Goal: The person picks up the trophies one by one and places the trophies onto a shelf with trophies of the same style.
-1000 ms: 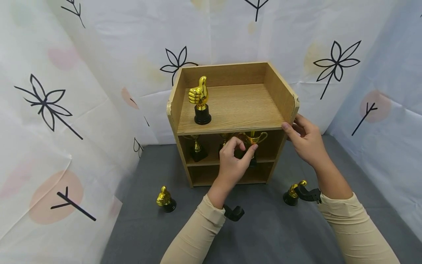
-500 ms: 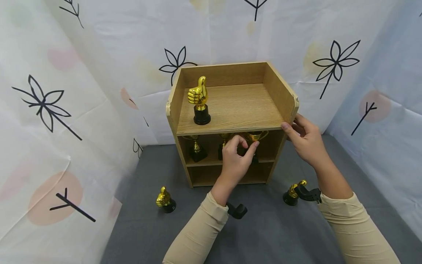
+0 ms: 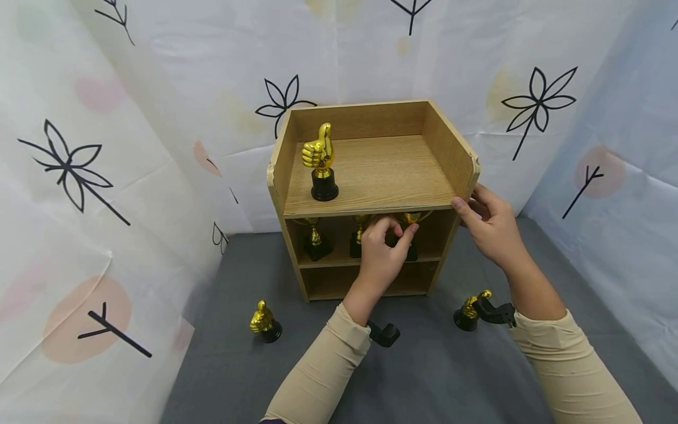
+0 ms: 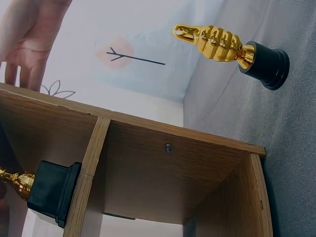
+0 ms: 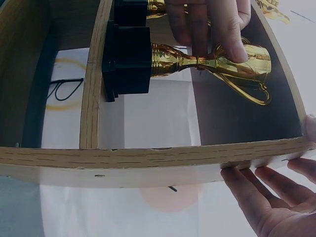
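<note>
My left hand (image 3: 381,259) pinches a gold trophy cup (image 5: 256,64) by its bowl, thumb on one side and fingers behind. The cup's black base (image 5: 131,61) stands on the middle board at the right end of the wooden shelf (image 3: 371,209); in the head view my hand hides part of it. My right hand (image 3: 492,229) touches the shelf's right side, its thumb at the front edge and fingertips against the outer face. More gold cups share that level: one at the left (image 3: 316,241), another in the centre (image 3: 356,238) partly behind my left hand.
A gold thumbs-up trophy (image 3: 321,165) stands on the shelf's top at left. Two more thumbs-up trophies stand on the grey cloth (image 3: 339,377): one left of the shelf front (image 3: 266,323), one near my right wrist (image 3: 470,311). Patterned white cloth hangs behind and beside.
My left hand has moved slightly right and deeper into the middle level, taking the trophy cup back with it. My right hand stays at the shelf's side.
</note>
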Available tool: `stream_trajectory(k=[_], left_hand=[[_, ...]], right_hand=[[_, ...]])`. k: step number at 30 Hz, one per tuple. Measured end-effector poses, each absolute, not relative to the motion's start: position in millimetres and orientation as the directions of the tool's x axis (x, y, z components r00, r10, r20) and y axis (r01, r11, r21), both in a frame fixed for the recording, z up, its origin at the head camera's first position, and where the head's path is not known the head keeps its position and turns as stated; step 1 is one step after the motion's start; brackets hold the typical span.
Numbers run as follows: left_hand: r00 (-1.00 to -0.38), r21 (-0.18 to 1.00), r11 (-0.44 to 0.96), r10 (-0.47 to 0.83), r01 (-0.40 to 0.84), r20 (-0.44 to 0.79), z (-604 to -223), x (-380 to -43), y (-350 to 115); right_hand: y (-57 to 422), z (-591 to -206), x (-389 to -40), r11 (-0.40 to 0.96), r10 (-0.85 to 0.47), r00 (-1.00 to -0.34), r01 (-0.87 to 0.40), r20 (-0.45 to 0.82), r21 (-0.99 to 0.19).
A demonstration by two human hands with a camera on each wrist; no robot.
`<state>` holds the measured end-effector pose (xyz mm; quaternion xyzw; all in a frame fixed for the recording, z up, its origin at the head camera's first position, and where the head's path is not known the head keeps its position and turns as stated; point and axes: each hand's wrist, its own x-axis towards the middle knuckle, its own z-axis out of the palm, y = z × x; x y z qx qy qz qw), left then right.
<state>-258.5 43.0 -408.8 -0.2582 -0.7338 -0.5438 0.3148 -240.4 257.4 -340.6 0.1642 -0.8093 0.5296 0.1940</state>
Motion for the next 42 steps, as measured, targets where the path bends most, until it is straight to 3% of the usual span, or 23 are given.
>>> stream_trajectory(k=[18,28,42], left_hand=[[-0.655,0.594,0.348,0.084,0.725,0.751,-423.8,-242.7,21.9],[-0.644,0.597,0.291,0.095,0.748,0.759,-422.8,-226.9,-0.8],[-0.627,0.598,0.295,0.006,0.745,0.779,-417.3,-200.0,-41.5]], right_hand=[[256.1,-339.7,-240.1,0.403,-0.055,-0.885,-0.443,0.463,-0.801],[256.9,-341.3,-241.0,0.403,-0.049,-0.876,-0.457,0.48,-0.793],[256.3,-343.5,-239.0,0.386,-0.052,-0.876,-0.46,0.479,-0.8]])
